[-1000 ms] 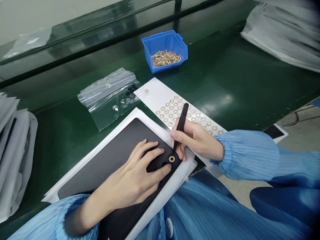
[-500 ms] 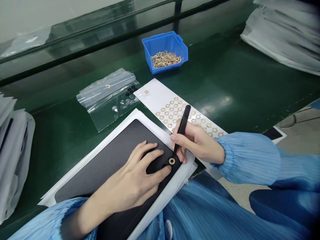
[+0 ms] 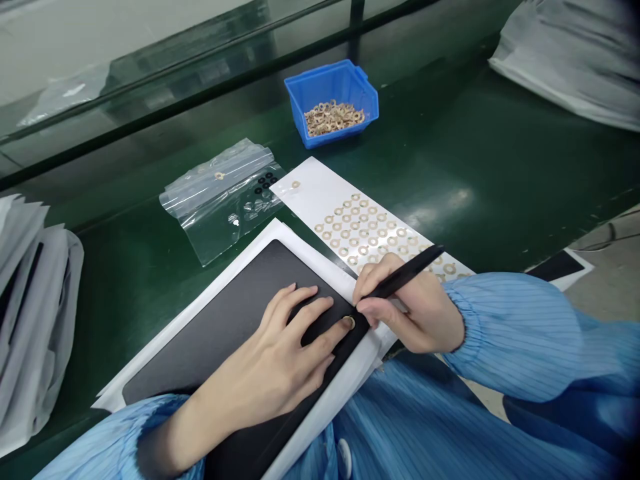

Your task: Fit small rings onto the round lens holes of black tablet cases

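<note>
My left hand (image 3: 280, 353) lies with fingers spread on a flat black panel (image 3: 215, 320). Its index fingertip presses on a small gold ring (image 3: 353, 323) near the panel's right corner, covering part of it. My right hand (image 3: 405, 303), just right of that corner, is closed round black tweezers (image 3: 407, 272), held tilted with the back end pointing up and right. The tweezers' tips are hidden by my fingers. White wrapping sheets (image 3: 295, 243) lie under the panel. Behind my right hand is a white sheet (image 3: 313, 183) bearing rows of similar rings.
A blue bin (image 3: 333, 141) of gold rings stands at the back. Left of the white sheet lies a clear plastic bag (image 3: 210, 233) with several black rings (image 3: 265, 181) by it. Wrapped stacks are at the left (image 3: 55, 320) and far right (image 3: 565, 73).
My left index finger has moved onto the gold ring. My right hand has drawn the tweezers away from the ring and tipped them over to the right.
</note>
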A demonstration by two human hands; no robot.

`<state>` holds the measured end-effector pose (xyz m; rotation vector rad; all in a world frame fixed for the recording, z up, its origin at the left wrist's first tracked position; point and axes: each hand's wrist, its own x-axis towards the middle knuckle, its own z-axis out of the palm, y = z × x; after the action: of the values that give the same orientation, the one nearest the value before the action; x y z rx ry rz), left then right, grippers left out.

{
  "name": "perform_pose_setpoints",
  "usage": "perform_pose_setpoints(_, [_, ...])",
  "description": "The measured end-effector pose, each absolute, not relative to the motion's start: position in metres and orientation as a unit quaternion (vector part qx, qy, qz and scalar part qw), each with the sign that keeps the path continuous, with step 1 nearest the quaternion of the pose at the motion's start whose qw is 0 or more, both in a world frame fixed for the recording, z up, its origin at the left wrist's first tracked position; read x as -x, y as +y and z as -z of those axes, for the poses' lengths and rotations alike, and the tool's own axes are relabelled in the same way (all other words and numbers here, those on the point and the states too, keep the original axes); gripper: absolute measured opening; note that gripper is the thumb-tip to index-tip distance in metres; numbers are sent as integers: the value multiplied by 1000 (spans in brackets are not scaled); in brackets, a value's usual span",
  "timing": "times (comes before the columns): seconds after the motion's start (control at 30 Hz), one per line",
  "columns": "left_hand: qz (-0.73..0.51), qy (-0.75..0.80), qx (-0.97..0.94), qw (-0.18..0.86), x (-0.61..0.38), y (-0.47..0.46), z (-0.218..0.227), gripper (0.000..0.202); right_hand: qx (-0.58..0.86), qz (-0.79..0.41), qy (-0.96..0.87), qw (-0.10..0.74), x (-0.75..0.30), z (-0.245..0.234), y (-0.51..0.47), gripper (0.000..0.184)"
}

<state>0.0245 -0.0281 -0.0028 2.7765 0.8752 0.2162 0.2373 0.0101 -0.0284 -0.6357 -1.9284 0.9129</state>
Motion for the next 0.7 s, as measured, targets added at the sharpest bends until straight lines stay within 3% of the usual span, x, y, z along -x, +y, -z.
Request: perform_pose_setpoints(0.7, [-94, 346, -927, 107, -29, -35, 2, 36, 266, -346, -785, 439, -239, 32, 7, 7])
